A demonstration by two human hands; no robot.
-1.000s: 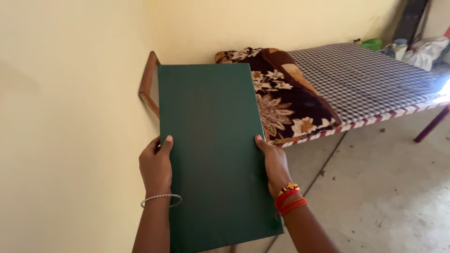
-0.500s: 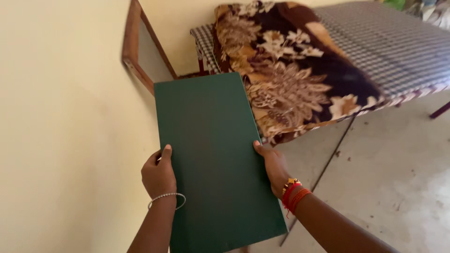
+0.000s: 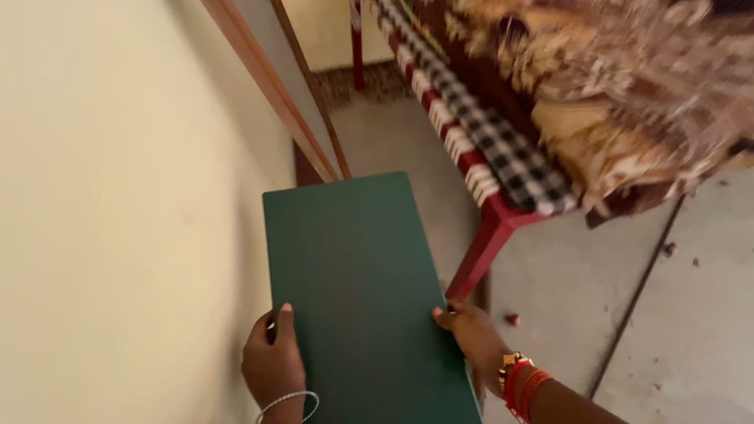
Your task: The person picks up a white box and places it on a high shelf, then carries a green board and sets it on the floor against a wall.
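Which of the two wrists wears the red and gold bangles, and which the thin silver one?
The right hand on the green board has the red and gold bangles; the left hand wears only a thin silver bracelet.

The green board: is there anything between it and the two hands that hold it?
Nothing visible. The left hand grips the green board at its left edge and the right hand at its right edge, both in direct contact.

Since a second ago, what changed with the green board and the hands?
The green board has come down from chest height toward the floor, beside the wall and just short of the leaning wooden frame. The view tilted down too, so the cot's red leg now shows. Unchanged: left hand and right hand still grip the board's two long edges; nothing let go.
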